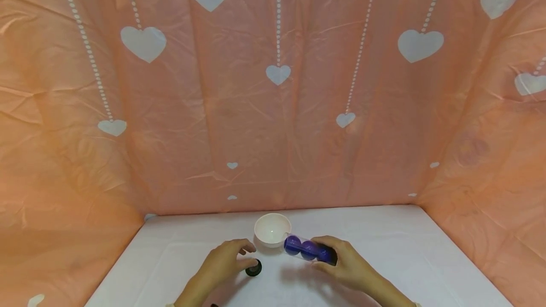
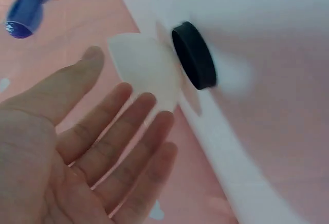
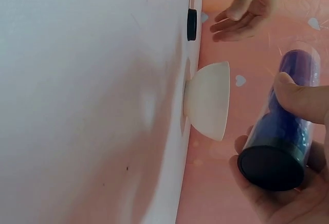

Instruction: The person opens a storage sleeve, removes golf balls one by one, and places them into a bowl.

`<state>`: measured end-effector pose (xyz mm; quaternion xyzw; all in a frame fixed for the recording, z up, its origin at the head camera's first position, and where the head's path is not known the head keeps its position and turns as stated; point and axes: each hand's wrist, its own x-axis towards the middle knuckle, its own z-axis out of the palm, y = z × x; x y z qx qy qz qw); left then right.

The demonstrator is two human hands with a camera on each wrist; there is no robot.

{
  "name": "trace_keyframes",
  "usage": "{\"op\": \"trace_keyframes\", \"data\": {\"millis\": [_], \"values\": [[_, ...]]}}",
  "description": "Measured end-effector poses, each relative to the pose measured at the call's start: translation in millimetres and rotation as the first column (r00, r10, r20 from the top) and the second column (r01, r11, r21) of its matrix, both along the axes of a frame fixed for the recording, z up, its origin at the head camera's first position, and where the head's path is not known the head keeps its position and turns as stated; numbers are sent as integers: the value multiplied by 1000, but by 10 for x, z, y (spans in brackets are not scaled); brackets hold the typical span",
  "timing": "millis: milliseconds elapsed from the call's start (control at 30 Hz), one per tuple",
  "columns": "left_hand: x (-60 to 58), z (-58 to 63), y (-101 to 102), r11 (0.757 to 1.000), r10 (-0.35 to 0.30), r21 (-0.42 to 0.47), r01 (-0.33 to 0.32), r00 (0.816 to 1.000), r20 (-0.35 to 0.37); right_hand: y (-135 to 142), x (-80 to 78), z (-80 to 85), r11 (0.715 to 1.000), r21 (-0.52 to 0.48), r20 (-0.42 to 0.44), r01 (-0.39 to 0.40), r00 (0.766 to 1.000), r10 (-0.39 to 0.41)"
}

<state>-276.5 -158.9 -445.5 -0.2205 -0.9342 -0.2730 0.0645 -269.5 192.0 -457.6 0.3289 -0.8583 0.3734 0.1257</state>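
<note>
While the right hand (image 1: pixel 351 266) grips a clear tube (image 1: pixel 309 250) of blue balls (image 1: pixel 292 245), its long axis running leftward, the white bowl (image 1: pixel 273 229) lies ahead-left; the left hand (image 1: pixel 223 260), loose-fingered and empty, hovers above the black cap (image 2: pixel 194 57).

A clear, black-ended tube (image 3: pixel 280 124) of blue-purple balls (image 1: pixel 309 250) slants in mid-air. A black cap (image 1: pixel 253 268) lies flat on the worktop (image 1: pixel 170 259) near an upright white bowl (image 1: pixel 272 232).
</note>
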Motion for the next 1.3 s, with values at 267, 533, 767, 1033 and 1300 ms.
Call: {"op": "trace_keyframes", "data": {"millis": [267, 533, 767, 1033, 1300], "values": [[-9, 117, 133, 981, -135, 145, 132, 991, 8, 11, 3, 22, 1000, 5, -29, 3, 1000, -2], [-23, 148, 294, 934, -213, 283, 217, 976, -44, 10, 3, 48, 1000, 17, -32, 8, 999, -8], [-18, 157, 430, 906, -226, 361, 219, 974, -23, 26, 8, 59, 1000, 21, -50, 8, 999, -7], [-10, 93, 495, 894, -220, 400, 203, 976, -5, 24, -1, 53, 999, 45, -61, 0, 998, 3], [3, 68, 533, 886, -237, 409, 220, 971, -10, 29, -16, 29, 998, 58, -122, -13, 992, 20]]}}
